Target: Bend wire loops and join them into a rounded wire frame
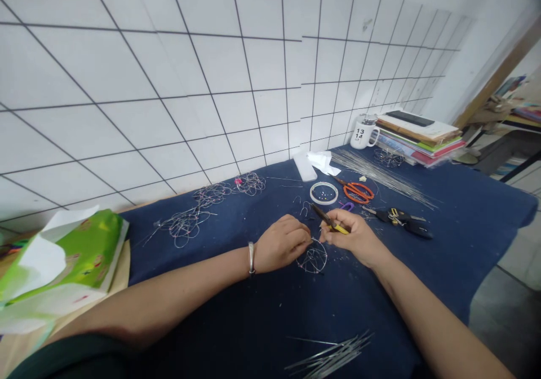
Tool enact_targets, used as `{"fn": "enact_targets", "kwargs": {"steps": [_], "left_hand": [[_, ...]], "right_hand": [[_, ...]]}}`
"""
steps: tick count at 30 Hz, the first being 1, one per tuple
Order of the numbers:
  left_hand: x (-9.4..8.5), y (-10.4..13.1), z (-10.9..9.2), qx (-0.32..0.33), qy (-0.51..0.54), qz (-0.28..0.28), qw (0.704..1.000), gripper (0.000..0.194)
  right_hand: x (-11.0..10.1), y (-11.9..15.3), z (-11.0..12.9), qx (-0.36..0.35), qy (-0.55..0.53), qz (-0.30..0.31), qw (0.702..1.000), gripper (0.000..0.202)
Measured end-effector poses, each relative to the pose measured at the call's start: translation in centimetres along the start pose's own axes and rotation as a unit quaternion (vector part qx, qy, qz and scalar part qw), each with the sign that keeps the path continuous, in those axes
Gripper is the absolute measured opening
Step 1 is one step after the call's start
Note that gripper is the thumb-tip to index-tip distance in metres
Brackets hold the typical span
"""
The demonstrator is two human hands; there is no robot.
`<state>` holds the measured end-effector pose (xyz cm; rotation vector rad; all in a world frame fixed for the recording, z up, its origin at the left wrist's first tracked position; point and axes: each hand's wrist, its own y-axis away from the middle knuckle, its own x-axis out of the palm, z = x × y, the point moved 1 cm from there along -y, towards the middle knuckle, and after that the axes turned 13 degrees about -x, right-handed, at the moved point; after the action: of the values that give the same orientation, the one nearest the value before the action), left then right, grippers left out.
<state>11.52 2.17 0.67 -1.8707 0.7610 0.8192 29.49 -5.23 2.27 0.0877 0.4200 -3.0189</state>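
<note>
My left hand (285, 239) is closed, its fingertips pinching the edge of a round bent-wire piece (315, 259) with small beads on it. In my right hand (353, 232) is a pair of pliers (324, 216) with dark jaws and yellow-trimmed handles. The jaws point up and to the left, away from the wire piece. Right-hand fingertips come close to the wire loops; whether they touch is hard to tell. Just beyond the hands lie a few small bent wire hooks (302, 205) and a white round dish (323, 193) holding tiny beads.
Looped wire pieces (211, 195) lie along the wall at left. Orange-handled scissors (358, 192), black pliers (403, 221) and a long wire bundle (380, 173) are at right. Cut wires (333, 356) lie near the front. A mug (364, 132), books (418, 136) and tissue pack (80, 249) stand around.
</note>
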Motion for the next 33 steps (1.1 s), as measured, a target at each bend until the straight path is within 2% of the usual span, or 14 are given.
{"fn": "enact_targets", "kwargs": {"steps": [10,33], "left_hand": [[0.09,0.14,0.27,0.001,-0.005,-0.001,1.000,0.009],[0.09,0.00,0.17,-0.003,0.001,-0.001,1.000,0.009]], "right_hand": [[-0.20,-0.04,-0.14,-0.001,0.019,-0.015,1.000,0.018],[0.01,-0.11,0.16,0.003,0.011,0.011,1.000,0.018]]}}
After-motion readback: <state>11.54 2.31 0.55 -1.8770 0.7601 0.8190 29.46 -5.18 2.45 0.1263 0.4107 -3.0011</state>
